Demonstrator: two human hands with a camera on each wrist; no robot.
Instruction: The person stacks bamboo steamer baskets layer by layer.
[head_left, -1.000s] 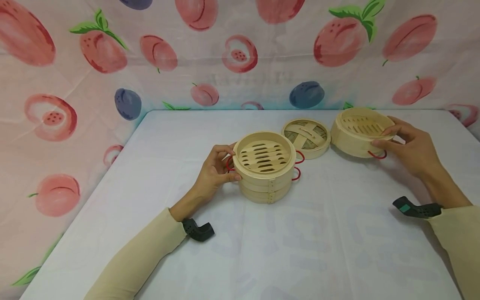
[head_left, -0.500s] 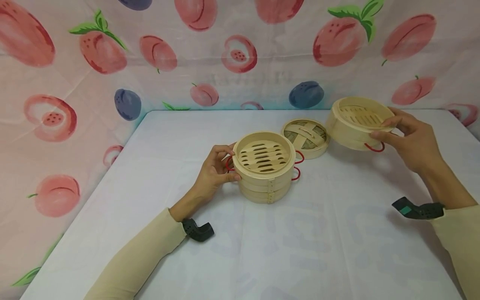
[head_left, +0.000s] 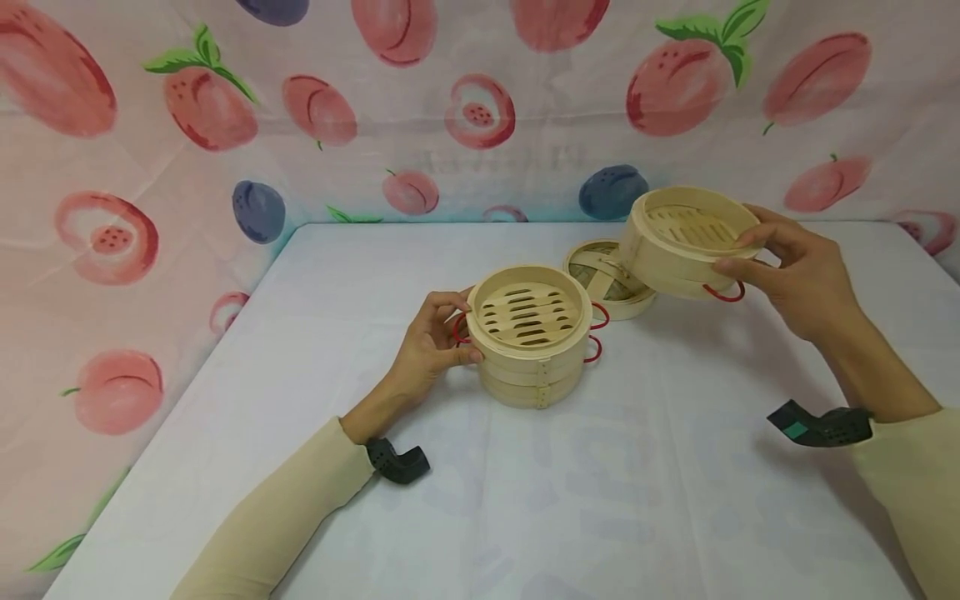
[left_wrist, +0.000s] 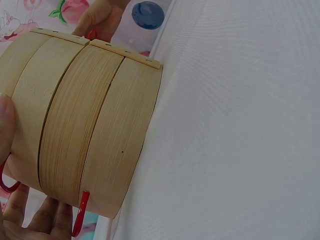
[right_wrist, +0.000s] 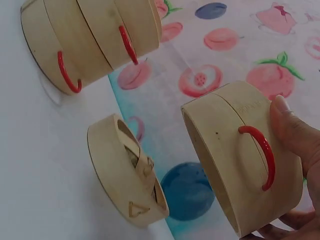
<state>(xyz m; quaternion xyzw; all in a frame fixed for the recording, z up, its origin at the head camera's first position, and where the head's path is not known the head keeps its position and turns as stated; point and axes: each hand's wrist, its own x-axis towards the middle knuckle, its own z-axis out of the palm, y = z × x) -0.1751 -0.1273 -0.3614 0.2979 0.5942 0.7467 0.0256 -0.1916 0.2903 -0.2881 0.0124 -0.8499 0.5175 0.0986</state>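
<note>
Pale bamboo tier (head_left: pixel 670 265), slotted and red-handled, is hanging tilted above the table (head_left: pixel 480 517) near the lid (head_left: pixel 592 268); right hand (head_left: pixel 798 271) is pinching its wall. Left hand (head_left: pixel 429 343), fingers curled, is gripping the matching two-tier stack (head_left: pixel 528 354), standing between both hands.

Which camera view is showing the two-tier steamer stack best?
The head view: the stack fits whole in frame, slatted top included. Left wrist shows its wall close up, right wrist two red handles; both crop the stack.

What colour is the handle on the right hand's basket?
The handle is red, seen best in the right wrist view.
</note>
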